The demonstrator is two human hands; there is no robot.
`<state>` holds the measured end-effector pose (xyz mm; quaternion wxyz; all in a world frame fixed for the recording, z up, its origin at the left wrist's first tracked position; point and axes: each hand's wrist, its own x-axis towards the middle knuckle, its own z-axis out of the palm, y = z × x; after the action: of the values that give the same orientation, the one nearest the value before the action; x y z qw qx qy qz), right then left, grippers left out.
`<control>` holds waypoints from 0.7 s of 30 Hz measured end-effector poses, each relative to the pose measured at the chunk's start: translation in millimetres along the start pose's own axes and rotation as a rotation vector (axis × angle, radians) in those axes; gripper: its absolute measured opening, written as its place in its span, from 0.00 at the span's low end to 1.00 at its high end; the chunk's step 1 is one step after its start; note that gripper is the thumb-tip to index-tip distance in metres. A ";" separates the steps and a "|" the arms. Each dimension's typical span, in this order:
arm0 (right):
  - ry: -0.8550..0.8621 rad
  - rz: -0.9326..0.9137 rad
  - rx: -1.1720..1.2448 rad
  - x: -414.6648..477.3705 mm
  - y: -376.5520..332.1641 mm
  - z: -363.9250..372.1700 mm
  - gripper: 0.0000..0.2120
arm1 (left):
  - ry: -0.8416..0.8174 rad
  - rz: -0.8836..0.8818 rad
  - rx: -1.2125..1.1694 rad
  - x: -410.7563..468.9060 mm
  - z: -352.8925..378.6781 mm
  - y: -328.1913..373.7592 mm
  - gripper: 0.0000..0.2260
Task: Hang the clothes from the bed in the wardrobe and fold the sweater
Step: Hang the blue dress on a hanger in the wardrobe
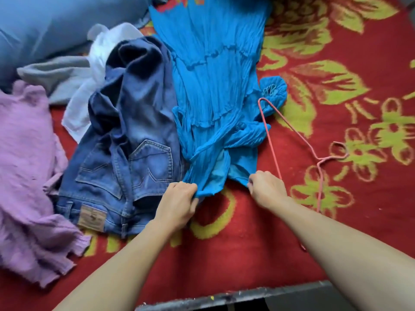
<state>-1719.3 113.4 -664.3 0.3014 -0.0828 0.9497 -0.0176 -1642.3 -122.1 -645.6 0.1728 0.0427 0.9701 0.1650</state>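
Observation:
A bright blue pleated dress (213, 75) lies lengthwise on the bed, its top end nearest me. My left hand (179, 203) grips the dress's near left corner. My right hand (266, 188) pinches the near right corner. A pink wire hanger (289, 129) lies on the blanket just right of the dress, its hook pointing right. Crumpled blue jeans (125, 142) sit left of the dress. A lilac knit sweater (24, 176) is bunched at the far left.
A white garment (98, 55) and a grey one (60, 75) lie behind the jeans, with a blue pillow (45, 23) at the back left. The red blanket with yellow flowers (336, 75) covers the bed. The dark bed edge (235, 297) runs along the bottom.

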 end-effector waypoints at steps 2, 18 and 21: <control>0.019 -0.023 0.049 -23.4 1.2 12.7 0.13 | 0.035 -0.073 -0.047 -14.1 -2.8 -2.5 0.09; 0.348 0.047 0.641 -124.2 -13.5 -124.9 0.16 | 0.748 -0.695 -0.573 -147.6 -134.1 16.6 0.22; 0.299 -0.001 0.582 -143.2 -30.1 -119.6 0.05 | 0.690 -0.758 -0.466 -177.2 -137.7 4.8 0.22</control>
<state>-1668.5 105.7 -482.4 0.1696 0.0099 0.9386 -0.3002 -1524.3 -184.4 -465.1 -0.1026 -0.4046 0.8558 0.3057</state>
